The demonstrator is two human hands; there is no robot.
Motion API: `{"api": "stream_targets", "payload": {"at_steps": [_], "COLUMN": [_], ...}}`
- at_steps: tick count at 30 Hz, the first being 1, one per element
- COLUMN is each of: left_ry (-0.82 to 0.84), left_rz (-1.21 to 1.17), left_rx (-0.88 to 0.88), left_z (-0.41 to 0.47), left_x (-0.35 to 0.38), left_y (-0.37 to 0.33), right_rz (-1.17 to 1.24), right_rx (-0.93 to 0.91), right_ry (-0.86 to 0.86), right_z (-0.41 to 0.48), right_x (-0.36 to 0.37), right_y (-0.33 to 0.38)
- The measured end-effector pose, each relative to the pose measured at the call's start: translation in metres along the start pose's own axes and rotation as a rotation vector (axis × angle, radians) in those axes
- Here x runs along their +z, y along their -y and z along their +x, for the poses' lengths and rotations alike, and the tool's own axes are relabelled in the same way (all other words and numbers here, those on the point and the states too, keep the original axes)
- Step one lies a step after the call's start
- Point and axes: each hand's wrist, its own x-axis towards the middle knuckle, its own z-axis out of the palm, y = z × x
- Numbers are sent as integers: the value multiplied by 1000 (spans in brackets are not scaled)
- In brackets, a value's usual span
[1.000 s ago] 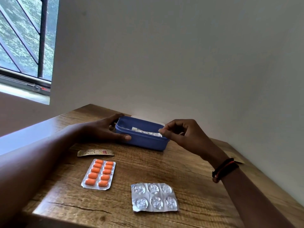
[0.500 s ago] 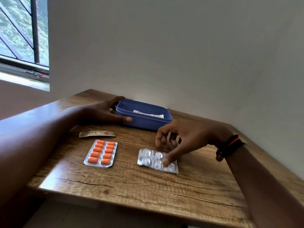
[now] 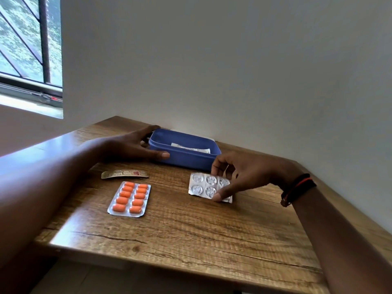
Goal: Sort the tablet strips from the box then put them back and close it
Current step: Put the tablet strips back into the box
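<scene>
- the blue box stands open at the back of the table; its near wall hides most of the inside, and only pale strips show above it.
- the print on the gold strip is too blurred to read.
- the left hand is spread wide at the box's left end, thumb straight along the front wall, fingertips hidden behind it.
- the right hand pinches the silver strip just in front of the box, thumb on the near edge, fingers on the far edge.
- the orange strip lies flat, left of the silver one and just below the gold one.
- the wooden table sits against a pale wall; a barred window is cut off at the upper left.
</scene>
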Motion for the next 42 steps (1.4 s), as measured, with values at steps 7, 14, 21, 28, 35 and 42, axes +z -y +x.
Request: {"api": "stream_targets", "payload": {"at_steps": [7, 14, 21, 28, 35, 42], "left_ry": [1, 0, 1, -7, -1, 16], "left_rz": [-13, -19, 21, 34, 22, 38], "left_rx": [6, -5, -23, -33, -26, -39], "left_z": [3, 3, 3, 4, 4, 5], "left_x": [-2, -2, -3, -4, -4, -6], "left_y": [4, 8, 7, 8, 9, 11], "right_rz": [376, 228, 216, 234, 188, 143], "right_rx": [-276, -522, -492, -429, -333, -341], "right_ry": [-398, -904, -975, -992, -828, -859], "right_z": [-2, 11, 17, 37, 48, 39], "right_x": [-6, 2, 12, 29, 35, 37], "right_y": [1, -4, 1, -1, -4, 16]}}
